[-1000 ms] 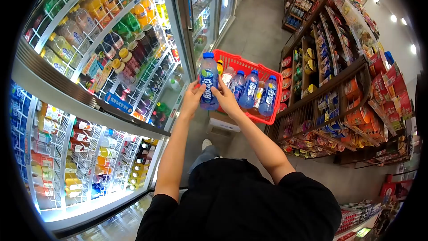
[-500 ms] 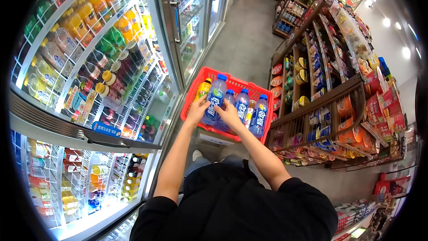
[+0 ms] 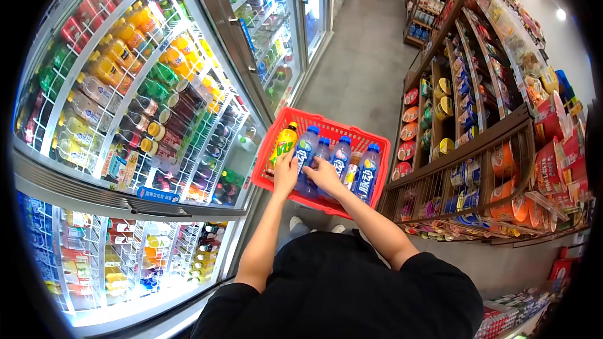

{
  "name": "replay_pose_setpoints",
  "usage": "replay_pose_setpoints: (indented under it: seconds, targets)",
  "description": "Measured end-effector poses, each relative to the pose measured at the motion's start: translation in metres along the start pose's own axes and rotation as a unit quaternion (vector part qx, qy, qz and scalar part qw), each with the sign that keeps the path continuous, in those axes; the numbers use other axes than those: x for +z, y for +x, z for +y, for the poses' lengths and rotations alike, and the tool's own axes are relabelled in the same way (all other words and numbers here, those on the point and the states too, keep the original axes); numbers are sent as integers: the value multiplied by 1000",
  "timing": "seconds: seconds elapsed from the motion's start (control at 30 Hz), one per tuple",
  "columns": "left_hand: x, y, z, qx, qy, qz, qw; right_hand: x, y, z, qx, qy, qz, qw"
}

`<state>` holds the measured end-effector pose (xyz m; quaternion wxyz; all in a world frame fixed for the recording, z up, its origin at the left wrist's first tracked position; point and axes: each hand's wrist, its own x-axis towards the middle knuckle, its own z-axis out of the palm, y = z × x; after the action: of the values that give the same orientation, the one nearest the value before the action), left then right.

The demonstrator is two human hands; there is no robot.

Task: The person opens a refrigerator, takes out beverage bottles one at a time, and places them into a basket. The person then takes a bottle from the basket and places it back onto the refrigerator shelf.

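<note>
A red shopping basket (image 3: 333,127) in front of me holds several drink bottles standing in a row. My left hand (image 3: 286,173) grips the left side of a blue-capped drink bottle (image 3: 306,144) with a blue and white label. On that bottle's right side, the bent fingers of my right hand (image 3: 324,174) press against it; its lower part is partly covered by my hands. A yellow-labelled bottle (image 3: 284,144) leans at the basket's left end. To the right stand another blue-capped bottle (image 3: 341,154), a bottle with a brown drink (image 3: 353,166) and a further blue-labelled bottle (image 3: 367,172).
An open-fronted view into a lit drinks fridge (image 3: 141,88) fills the left, with more fridge doors (image 3: 264,31) beyond it. Brown snack shelves (image 3: 465,150) line the right. A grey floor aisle (image 3: 358,56) runs ahead between them.
The blue-capped bottle between my hands has gone down into the basket, level with the other bottles. Both hands have moved down with it. The view has shifted slightly.
</note>
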<state>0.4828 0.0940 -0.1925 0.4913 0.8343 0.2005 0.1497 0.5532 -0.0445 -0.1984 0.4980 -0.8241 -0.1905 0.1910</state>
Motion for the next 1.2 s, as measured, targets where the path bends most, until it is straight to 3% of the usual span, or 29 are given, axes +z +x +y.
replay_pose_setpoints:
  seconds: [0.03, 0.13, 0.33, 0.5, 0.63, 0.73, 1.07, 1.2]
  targets:
    - [0, 0, -2, 19, 49, 22, 998, 1, 2, 2, -58, -4, -2, 998]
    - [5, -1, -6, 41, 80, 48, 995, 4, 1, -1, -111, -86, 43, 989]
    - [5, -1, -12, 49, 87, 36, 994, -2, -14, -1, -64, 18, -27, 997]
    - [-4, 3, -17, 43, -12, -4, 999, -3, -39, -17, -48, 56, -32, 997]
    - [-8, 8, -23, 38, -7, -36, 999, -4, -53, -20, -2, 123, -44, 991]
    - [-9, 7, -19, 54, 16, -41, 998, 4, -59, -23, 13, 210, 3, 978]
    - [-14, 7, -15, 65, 29, -61, 996, -2, -83, -34, 48, 221, 28, 974]
    - [-25, 15, -12, 63, 51, -112, 990, -2, -96, -28, 53, 273, 69, 958]
